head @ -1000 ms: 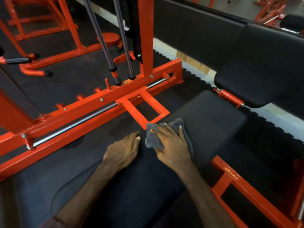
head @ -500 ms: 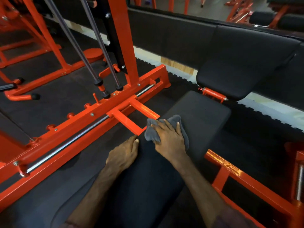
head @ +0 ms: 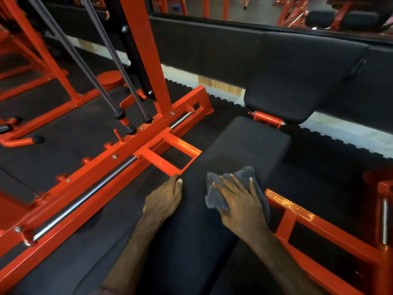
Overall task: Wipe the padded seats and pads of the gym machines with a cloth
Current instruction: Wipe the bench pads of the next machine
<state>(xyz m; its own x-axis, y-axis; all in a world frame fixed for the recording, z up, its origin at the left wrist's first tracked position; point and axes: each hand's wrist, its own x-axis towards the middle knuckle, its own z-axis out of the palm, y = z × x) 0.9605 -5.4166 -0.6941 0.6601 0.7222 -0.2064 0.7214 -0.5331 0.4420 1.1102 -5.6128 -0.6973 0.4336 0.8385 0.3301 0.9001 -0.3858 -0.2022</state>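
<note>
A long black padded seat of an orange gym machine runs away from me. My right hand presses a grey cloth flat onto the pad near its right side, fingers spread over the cloth. My left hand rests on the pad's left edge, fingers lying straight along it and holding nothing. A tilted black back pad rises beyond the far end of the seat.
An orange base frame with a chrome rail runs diagonally on the left. Two grey guide rods and an orange upright stand behind it. An orange side bar lies right of the seat. Black rubber flooring surrounds the machine.
My right hand has slid the cloth rightward across the pad, away from my left hand. My view has tilted up, showing more of the back pad.
</note>
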